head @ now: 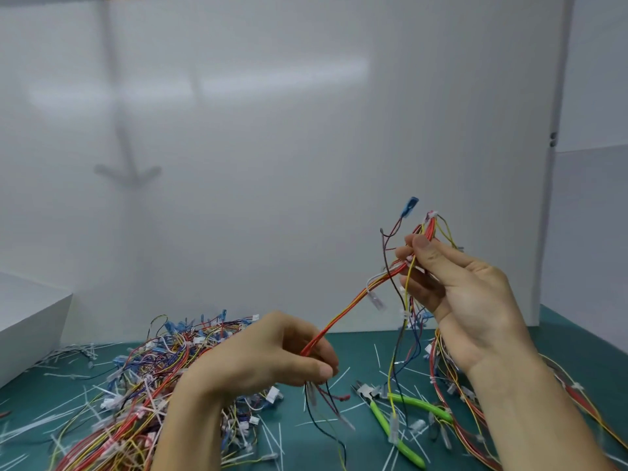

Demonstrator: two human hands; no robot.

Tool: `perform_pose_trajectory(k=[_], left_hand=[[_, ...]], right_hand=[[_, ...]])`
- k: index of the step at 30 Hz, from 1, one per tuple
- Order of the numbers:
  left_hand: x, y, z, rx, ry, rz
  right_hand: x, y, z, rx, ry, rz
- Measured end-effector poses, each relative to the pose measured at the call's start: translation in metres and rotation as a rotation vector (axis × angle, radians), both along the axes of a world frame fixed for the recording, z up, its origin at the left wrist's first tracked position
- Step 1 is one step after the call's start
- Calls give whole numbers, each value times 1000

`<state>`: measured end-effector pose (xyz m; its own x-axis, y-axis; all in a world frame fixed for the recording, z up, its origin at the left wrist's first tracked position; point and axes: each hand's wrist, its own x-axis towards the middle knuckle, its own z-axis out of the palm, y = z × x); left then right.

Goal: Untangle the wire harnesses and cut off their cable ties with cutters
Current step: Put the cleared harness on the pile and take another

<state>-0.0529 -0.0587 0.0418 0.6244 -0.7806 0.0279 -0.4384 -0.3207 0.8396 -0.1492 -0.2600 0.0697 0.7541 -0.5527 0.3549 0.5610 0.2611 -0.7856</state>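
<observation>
**One harness stretched between two hands**

The left hand (272, 355) pinches the lower end of a red, orange and yellow wire harness (343, 317), and loose leads dangle beneath that grip. Just right of it, green-handled cutters (401, 419) lie on the bench (574, 331) among snipped white cable ties (376, 355). Up and right, the right hand (469, 294) pinches the harness near its connectors. The wires look thin, limp and light, and likely to snag, so hold the bundled trunk, not single strands. Left of both grips sits the tangled heap (153, 368).
</observation>
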Motion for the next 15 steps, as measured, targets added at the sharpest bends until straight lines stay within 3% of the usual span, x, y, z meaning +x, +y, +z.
perform_pose_trajectory(k=[4,11,15], left_hand=[[7,8,-6,-99,96,107],[5,7,1,-560,239,264],[4,7,3,-693,279,256]], right_hand=[[0,-2,0,22,-1,-1],[2,0,-1,41,-13,23],[4,3,-1,43,-8,41]])
